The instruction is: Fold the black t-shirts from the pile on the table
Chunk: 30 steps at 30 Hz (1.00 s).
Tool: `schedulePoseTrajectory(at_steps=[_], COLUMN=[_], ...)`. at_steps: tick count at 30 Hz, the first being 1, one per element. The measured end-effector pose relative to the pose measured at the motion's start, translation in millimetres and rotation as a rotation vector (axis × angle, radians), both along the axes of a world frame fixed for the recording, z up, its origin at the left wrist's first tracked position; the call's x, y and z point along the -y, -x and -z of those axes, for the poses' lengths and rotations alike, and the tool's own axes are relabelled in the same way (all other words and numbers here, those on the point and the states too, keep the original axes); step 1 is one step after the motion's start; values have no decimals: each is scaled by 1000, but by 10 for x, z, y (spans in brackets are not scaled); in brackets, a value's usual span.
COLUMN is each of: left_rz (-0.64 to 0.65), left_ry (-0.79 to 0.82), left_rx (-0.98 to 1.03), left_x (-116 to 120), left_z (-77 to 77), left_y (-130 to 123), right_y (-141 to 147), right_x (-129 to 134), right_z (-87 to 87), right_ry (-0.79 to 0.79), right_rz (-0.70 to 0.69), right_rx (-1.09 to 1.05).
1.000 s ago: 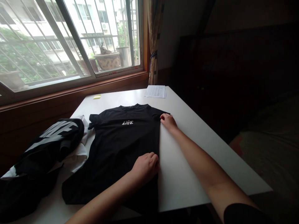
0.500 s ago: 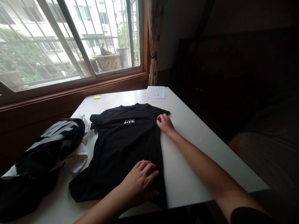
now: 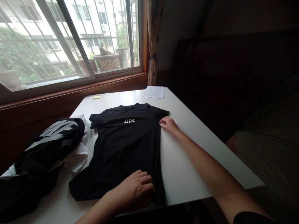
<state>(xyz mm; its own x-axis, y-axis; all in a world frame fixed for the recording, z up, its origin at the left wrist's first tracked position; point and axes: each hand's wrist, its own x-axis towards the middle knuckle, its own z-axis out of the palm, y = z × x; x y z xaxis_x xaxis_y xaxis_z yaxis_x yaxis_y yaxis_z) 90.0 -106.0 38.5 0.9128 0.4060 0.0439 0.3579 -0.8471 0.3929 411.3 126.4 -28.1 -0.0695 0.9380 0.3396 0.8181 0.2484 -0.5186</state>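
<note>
A black T-shirt [image 3: 127,146] lies spread flat on the white table [image 3: 184,174], its neckline toward the window and a small white print on its chest. At its right side, just below the sleeve, my right hand [image 3: 170,125] pinches the edge between thumb and fingers. My left hand [image 3: 137,188] is closed at the lower right of the shirt, by the hem, with its fingers curled down into the fabric. The left fingertips and thumb are hidden behind the knuckles.
On the left side of the table sits a heap of black and white clothes [image 3: 56,140] with large grey lettering. Paper sheets [image 3: 154,92] and a yellow sticky note [image 3: 96,97] lie near the far edge, below the barred window [image 3: 70,40]. A patterned curtain [image 3: 153,46] hangs beside it.
My left hand has moved slightly toward me, and its fingers have curled in from a looser spread. My right hand has slid a little down and right along the shirt's side.
</note>
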Motion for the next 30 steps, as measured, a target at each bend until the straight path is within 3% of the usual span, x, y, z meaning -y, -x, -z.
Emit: schedulePoseTrajectory(at_steps=[6,11,14,18,21,24,27,30], left_rz=[-63,-97,-159,-285,-389,-522,-650,-758], left_ry=[64,90,44,-73,-184,-273,-297,-241], left_rx=[128,191,137,36,-6,-17,40,127], left_x=[20,12,13,57,108,146,159,152], left_z=[127,-30,-125,-98,-18,71,154,177], left_y=[-21,7,199,633,1043,1444,1729,1841], right_y=[36,34,5,34,172,392,611,746], right_x=[-34,-20,35,179,419,848,1408,1919], right_z=[-66,-103,-119,-183,-292,-444,-581,-637], right_ry=[-24,-72,-100,-140,-189,-185,-90,75], right_rz=[-12,56,138,169,55,-197,-402,-586], right_rx=[117,187,252,269,209,119,57,114])
